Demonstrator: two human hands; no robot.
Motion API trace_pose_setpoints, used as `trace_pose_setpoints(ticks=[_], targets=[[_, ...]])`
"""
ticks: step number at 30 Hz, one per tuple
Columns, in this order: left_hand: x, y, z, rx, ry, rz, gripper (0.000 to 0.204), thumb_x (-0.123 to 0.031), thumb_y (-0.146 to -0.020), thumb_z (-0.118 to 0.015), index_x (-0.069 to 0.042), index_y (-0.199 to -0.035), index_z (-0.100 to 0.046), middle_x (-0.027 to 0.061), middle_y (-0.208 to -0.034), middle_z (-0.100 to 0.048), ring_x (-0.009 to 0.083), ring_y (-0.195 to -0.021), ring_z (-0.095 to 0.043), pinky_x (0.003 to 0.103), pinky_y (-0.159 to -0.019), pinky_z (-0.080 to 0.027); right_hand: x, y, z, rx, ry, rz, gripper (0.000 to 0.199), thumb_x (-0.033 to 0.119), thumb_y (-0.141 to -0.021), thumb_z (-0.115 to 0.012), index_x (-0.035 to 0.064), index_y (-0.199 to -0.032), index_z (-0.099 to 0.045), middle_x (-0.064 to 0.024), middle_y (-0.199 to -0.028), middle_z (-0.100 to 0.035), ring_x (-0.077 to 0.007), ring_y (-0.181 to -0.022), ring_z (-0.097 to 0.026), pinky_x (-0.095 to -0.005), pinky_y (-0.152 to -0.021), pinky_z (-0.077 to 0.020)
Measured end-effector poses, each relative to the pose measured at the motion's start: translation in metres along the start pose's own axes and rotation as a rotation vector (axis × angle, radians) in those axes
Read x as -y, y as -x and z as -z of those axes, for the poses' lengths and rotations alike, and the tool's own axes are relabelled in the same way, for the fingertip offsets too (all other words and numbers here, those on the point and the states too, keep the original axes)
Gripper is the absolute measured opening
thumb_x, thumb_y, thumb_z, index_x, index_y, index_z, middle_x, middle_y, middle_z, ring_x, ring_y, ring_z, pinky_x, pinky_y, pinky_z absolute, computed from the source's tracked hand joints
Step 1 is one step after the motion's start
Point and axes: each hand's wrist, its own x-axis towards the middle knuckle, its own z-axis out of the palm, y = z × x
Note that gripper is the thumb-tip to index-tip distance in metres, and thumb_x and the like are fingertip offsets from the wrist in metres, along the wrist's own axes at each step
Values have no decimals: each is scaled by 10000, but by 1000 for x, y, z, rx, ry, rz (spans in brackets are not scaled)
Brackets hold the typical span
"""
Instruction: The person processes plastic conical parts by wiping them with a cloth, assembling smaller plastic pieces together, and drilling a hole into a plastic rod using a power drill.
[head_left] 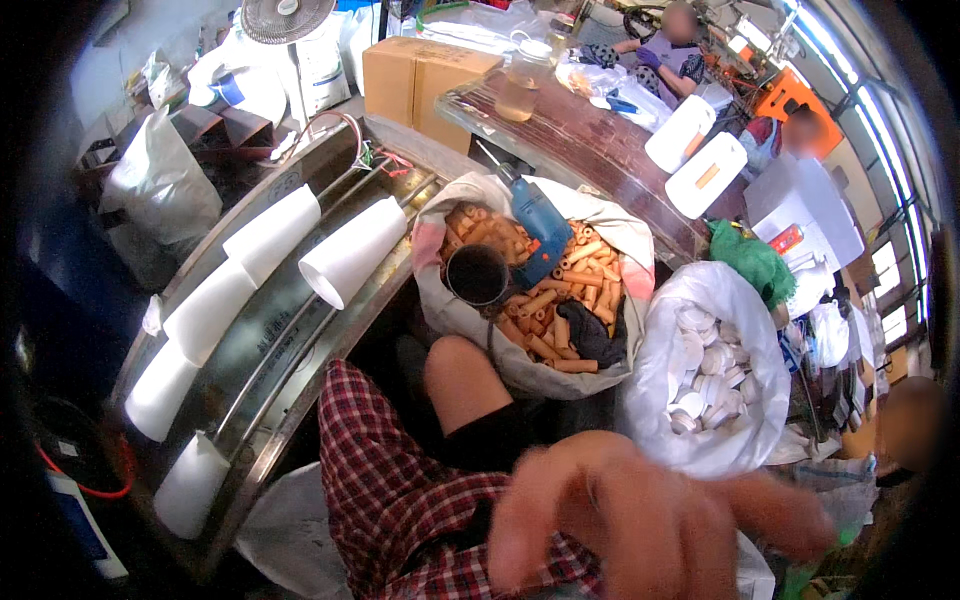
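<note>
Five white cones (pixel 352 252) on the rail — two sacks (pixel 640 250), one drill (pixel 540 225).

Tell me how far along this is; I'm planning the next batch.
Done: five white cones sit in line on the metal track. In hand: nothing; one blurred hand, which one is unclear, reaches forward empty. Left: a sack of orange tubes and a bag of white caps, both still full.

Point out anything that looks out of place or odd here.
A blue power drill lies in the sack of orange tubes, with a dark cup and a dark cloth on the same tubes: odd items among the stock. The right hand is blurred, empty and open.
</note>
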Motion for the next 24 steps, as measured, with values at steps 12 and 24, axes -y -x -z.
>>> trace_pose_setpoints(ticks=[12,24], targets=[[-32,15,-2,86,15,8,636,-362,-835,-600,-80,-1360,-379,98,-1391,-397,276,-1263,-400,457,-1026,-343,-79,123,22,38,424,-688,259,129,-894,-554,30,-1132,-522,-101,-1053,-585,-186,-943,-587,-281,-733,-508],[-28,18,-15,250,565,78,613,-386,-854,-570,-78,-1352,-391,96,-1378,-415,272,-1252,-413,453,-1025,-345,-133,199,-81,606,693,-54,748,352,-747,-647,59,-1356,-324,-168,-1335,-401,-376,-1323,-264,-604,-1084,-48]])
